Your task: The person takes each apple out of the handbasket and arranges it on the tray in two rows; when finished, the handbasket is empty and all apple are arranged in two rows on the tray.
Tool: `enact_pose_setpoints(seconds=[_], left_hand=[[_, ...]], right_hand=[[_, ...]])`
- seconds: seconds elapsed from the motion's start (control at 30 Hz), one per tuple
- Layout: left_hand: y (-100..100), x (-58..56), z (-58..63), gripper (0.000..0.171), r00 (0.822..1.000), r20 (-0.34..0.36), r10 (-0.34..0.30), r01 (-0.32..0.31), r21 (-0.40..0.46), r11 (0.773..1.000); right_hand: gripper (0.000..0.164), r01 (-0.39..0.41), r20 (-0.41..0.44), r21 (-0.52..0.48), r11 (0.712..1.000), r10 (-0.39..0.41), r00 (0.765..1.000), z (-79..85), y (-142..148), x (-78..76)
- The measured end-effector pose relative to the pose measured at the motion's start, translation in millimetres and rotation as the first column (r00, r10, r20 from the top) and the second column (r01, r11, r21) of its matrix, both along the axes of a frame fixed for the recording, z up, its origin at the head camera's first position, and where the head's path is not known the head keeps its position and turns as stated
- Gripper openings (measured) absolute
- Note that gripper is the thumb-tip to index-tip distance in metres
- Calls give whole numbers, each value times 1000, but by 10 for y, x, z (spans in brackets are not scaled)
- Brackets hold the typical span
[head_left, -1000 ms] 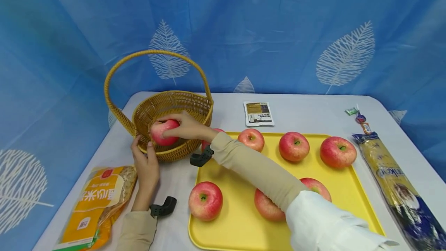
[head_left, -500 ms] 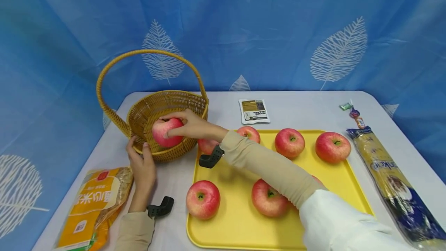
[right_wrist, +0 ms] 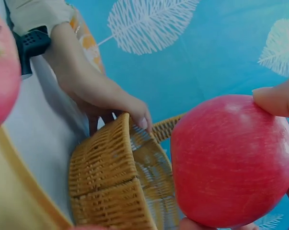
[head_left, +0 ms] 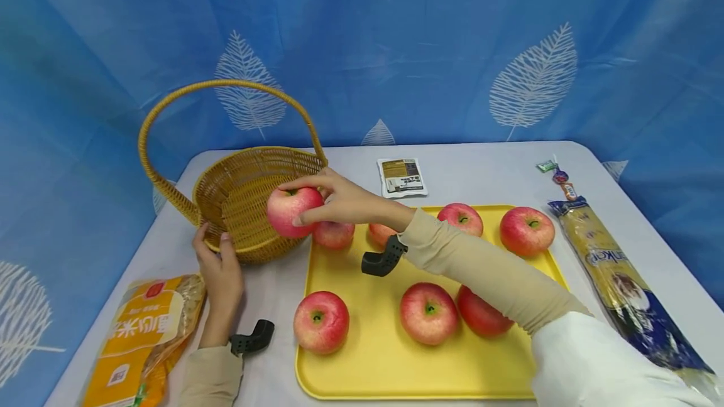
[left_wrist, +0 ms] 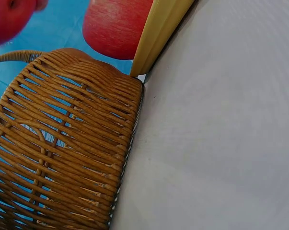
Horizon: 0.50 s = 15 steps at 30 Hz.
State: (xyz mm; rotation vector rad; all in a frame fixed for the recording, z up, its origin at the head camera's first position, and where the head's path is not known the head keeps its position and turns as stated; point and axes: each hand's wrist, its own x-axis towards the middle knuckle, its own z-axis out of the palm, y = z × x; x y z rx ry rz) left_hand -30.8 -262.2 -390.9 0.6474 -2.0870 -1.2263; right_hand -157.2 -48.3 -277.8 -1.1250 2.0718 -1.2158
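My right hand (head_left: 353,200) holds a red apple (head_left: 285,211) by its sides, fingers on top and thumb beneath. The apple is raised over the right side of a woven wicker basket (head_left: 266,251). This apple (right_wrist: 233,163) fills the right half of the right wrist view. At the basket's front-left rim, my left hand (head_left: 222,281) grips the edge; the right wrist view shows that hand (right_wrist: 94,88) bent over the rim. No apple is visible on the part of the basket floor that shows. Woven wall of the basket (left_wrist: 63,143) fills the left wrist view's left side.
Right of the basket lies a yellow tray (head_left: 390,379) bearing several apples, among them one near its left edge (head_left: 321,322). An orange food bag (head_left: 136,344) lies front left, a small sachet (head_left: 402,177) behind the tray, and a long gold-blue packet (head_left: 625,287) far right.
My right hand has moved right with the apple, from over the basket's middle to its right side. The left hand keeps its hold on the rim. The whole head view has shifted slightly.
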Motion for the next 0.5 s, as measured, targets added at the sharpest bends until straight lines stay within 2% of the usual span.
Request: enact_pose_setpoints(seconds=[0.37, 0.5], left_hand=[[-6, -2, -48, 50, 1000, -22, 4, -4, -2, 1000], [5, 4, -61, 49, 1000, -19, -2, 2, 13, 1000]], right_hand=[[57, 9, -21, -88, 996, -11, 1000, 37, 924, -14], [59, 43, -34, -98, 994, -46, 998, 15, 1337, -26]])
